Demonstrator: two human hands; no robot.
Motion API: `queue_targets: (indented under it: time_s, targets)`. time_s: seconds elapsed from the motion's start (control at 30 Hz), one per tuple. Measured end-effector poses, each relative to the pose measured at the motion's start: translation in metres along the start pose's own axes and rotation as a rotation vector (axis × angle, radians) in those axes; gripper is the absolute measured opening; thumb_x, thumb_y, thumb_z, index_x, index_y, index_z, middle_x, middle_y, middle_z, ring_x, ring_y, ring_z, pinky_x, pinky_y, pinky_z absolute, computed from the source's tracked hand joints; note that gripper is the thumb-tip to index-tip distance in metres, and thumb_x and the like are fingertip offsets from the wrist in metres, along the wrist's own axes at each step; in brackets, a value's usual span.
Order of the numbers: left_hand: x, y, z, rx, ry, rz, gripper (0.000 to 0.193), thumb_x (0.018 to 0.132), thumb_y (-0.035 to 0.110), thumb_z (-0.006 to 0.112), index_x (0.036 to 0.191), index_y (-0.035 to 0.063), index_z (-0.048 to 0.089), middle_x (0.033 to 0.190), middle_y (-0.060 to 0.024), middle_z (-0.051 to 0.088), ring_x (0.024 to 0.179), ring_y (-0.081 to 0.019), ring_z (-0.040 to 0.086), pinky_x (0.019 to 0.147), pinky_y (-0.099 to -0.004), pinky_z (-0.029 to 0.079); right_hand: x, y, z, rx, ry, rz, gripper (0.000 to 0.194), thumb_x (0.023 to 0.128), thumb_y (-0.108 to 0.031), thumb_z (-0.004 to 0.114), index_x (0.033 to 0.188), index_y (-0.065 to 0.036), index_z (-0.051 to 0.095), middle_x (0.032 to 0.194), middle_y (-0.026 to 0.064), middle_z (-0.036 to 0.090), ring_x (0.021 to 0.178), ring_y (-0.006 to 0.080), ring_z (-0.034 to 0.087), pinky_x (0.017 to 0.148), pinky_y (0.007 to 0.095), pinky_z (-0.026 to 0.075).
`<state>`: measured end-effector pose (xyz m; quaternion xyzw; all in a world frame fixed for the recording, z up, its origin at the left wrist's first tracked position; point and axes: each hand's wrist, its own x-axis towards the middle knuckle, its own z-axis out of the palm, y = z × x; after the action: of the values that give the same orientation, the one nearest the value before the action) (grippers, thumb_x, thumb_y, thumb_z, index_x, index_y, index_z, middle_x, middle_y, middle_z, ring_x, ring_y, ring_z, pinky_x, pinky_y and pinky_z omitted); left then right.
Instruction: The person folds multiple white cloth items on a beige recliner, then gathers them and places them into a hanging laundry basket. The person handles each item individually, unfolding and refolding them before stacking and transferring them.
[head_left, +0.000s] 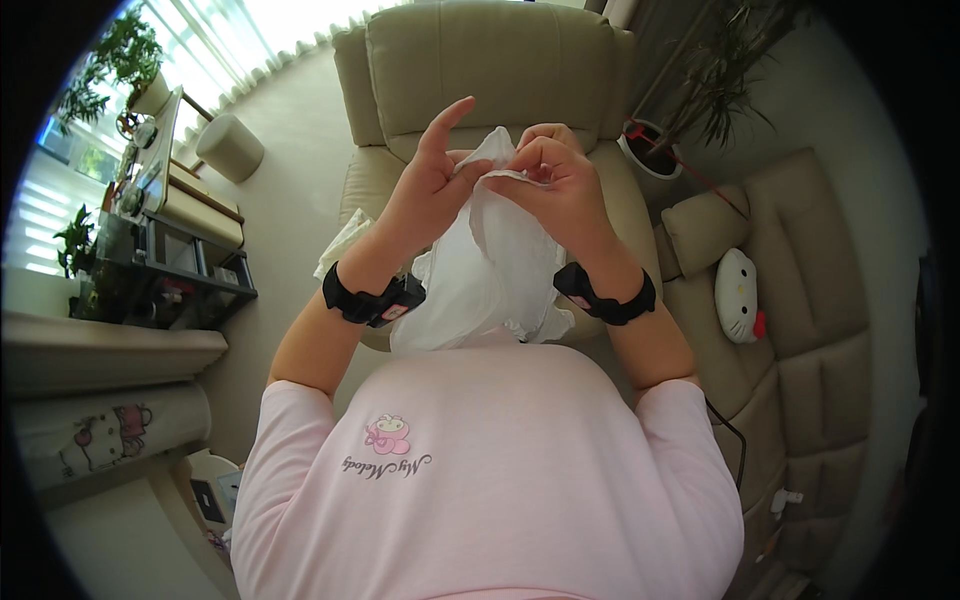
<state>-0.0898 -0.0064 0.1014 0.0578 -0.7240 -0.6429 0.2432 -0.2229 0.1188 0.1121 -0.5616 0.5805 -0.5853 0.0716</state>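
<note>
A thin white cloth (499, 255) hangs from both hands in front of my chest, its edges ruffled lower down. My left hand (442, 172) pinches its upper edge between thumb and fingers, with one finger raised away. Close beside it, my right hand (555, 169) grips another part of the same edge, fingers curled. A small peak of the cloth stands up between the hands. Each wrist wears a black strap with a small device. Beyond my left forearm, a folded pale yellow cloth (346, 238) lies on the beige sofa seat (367, 180).
A sofa backrest (487, 67) rises ahead. At the right are a potted plant (652, 154), a sofa section (795, 285) and a white cat-face cushion (737, 296). A round stool (230, 148) and a dark-framed glass cabinet (172, 270) stand at the left.
</note>
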Motion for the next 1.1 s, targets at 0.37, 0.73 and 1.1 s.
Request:
queue_targets:
  time_s: [0.37, 0.73, 1.1]
  targets:
    - [-0.011, -0.017, -0.007, 0.281, -0.145, -0.111, 0.066, 0.089, -0.001, 0.046, 0.146, 0.0093, 0.015, 0.095, -0.0086, 0.065, 0.085, -0.0096, 0.06, 0.076, -0.0248, 0.047, -0.015, 0.01, 0.003, 0.194, 0.04, 0.089, 0.014, 0.09, -0.011, 0.06, 0.099, -0.003, 0.066, 0.095, 0.0035, 0.068, 0.075, 0.008, 0.058, 0.07, 0.0213, 0.047]
    - [-0.048, -0.014, -0.095, 0.39, -0.198, -0.761, 0.039, 0.08, 0.006, 0.041, 0.115, -0.0027, 0.057, 0.088, -0.0111, 0.064, 0.067, -0.014, 0.063, 0.055, -0.0263, 0.05, -0.031, 0.035, -0.081, -0.342, 0.059, -0.123, 0.011, 0.089, -0.005, 0.06, 0.098, -0.004, 0.064, 0.081, 0.0058, 0.065, 0.066, 0.0108, 0.054, 0.061, 0.0217, 0.043]
    - [-0.092, 0.139, -0.091, 0.6, -0.81, -0.102, 0.015, 0.069, 0.014, 0.054, 0.062, 0.0043, 0.063, 0.06, -0.0067, 0.059, 0.05, -0.0164, 0.051, 0.053, -0.032, 0.037, -0.06, -0.035, -0.117, 0.514, -0.746, -0.18, 0.015, 0.073, -0.005, 0.068, 0.087, 0.0, 0.07, 0.075, 0.0068, 0.064, 0.063, 0.0205, 0.058, 0.056, 0.0295, 0.045]
